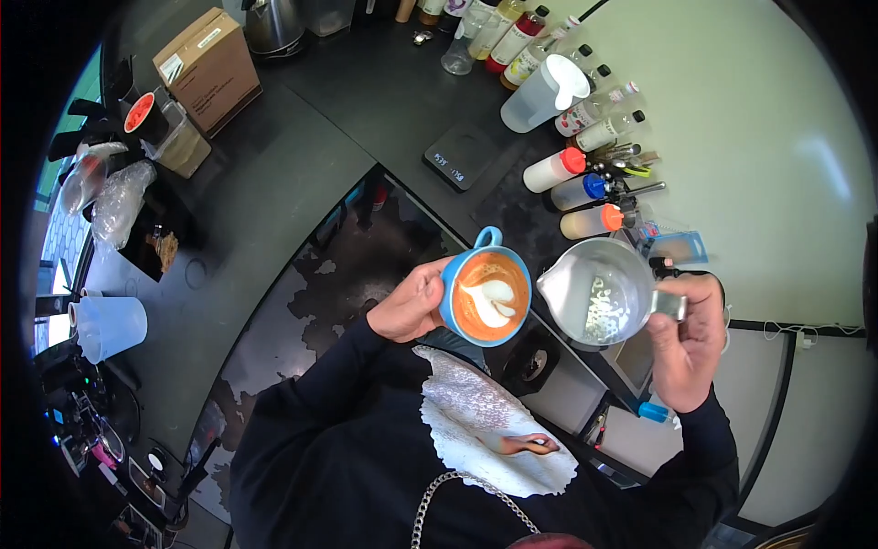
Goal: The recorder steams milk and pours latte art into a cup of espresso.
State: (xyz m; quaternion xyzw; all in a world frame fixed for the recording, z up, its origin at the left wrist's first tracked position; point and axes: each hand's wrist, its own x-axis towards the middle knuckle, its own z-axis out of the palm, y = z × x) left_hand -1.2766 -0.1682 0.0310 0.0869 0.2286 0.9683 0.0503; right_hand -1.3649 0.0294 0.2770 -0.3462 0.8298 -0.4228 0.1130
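Observation:
A blue ceramic cup [488, 295] rests in my left hand [411, 298], its loop handle turned away from me. Brown coffee with a white heart-like milk pattern [490, 302] fills the cup. By its handle, my right hand [689, 336] grips a stainless steel milk pitcher [597, 295]. A little milk and froth lie at the pitcher's bottom. The pitcher's spout points at the cup, with a small gap between them. Both vessels are held in front of my chest, above the counter edge.
A digital scale [461, 156] lies on the dark counter [329, 89]. Squeeze bottles [554, 170], a plastic jug [545, 92] and several syrup bottles [518, 41] line the wall. A cardboard box [208, 72] stands far left, with a plastic container [111, 328] nearer.

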